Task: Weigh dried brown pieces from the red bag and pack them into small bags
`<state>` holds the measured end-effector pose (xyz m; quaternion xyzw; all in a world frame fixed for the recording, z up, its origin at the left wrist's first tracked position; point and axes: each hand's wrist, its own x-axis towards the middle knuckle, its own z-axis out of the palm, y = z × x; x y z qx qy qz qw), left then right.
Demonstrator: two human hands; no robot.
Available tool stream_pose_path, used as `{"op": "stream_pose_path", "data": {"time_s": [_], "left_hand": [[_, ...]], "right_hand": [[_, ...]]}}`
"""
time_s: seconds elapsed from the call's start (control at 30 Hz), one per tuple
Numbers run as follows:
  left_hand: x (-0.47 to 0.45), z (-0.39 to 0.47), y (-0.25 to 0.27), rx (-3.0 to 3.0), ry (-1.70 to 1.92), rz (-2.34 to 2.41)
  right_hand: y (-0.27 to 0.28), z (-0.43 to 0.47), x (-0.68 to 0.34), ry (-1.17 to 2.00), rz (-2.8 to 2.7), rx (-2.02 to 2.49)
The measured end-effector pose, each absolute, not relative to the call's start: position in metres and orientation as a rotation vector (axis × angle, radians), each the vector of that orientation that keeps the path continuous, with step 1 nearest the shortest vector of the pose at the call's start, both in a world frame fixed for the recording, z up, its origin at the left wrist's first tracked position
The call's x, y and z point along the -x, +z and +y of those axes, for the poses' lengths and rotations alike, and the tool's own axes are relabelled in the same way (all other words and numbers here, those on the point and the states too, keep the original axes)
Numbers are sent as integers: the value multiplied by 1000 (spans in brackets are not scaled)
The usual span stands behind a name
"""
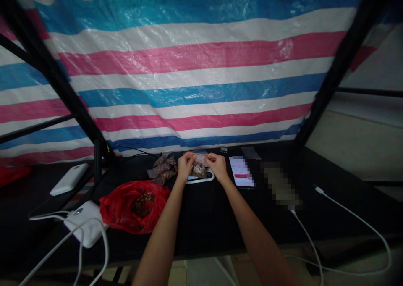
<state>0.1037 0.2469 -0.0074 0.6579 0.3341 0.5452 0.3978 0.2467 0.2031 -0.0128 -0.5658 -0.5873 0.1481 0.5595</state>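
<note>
Between my two hands is a small clear plastic bag (199, 168) with brown bits in its lower part. My left hand (186, 164) pinches the bag's upper left edge, and the fingers of my right hand (215, 164) pinch its upper right edge. Partly hidden beneath the bag lies a white-rimmed device (210, 177) with a small lit display, perhaps a scale. Several filled clear bags (162, 170) are piled just left of my left hand. Nearer to me, a red plastic bag (134, 206) stands open with loose brown pieces inside.
Right of my hands lie a lit phone (242, 172), a flat clear bag (251, 153) and a blurred-out object (280, 185) on a cable. White power banks (83, 223) and cables are at left. Black frame posts (333, 67) and a striped sheet (201, 59) bound the black table (204, 219).
</note>
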Motion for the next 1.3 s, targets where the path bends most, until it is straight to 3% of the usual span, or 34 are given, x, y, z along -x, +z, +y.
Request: {"op": "stream_pose_path", "data": {"time_s": [0.4,1.13,1.3], "left_hand": [[-107,239,-5,-1590,1158,887],[-107,246,-9,-1791,1168,834],[-107,243,-6,-1858,1222,915]], "right_hand": [[-3,194,-244,248,-1505,1374],[-3,189,-241,11,-1569,1606],[-6,192,-239,92,-1494,1668]]}}
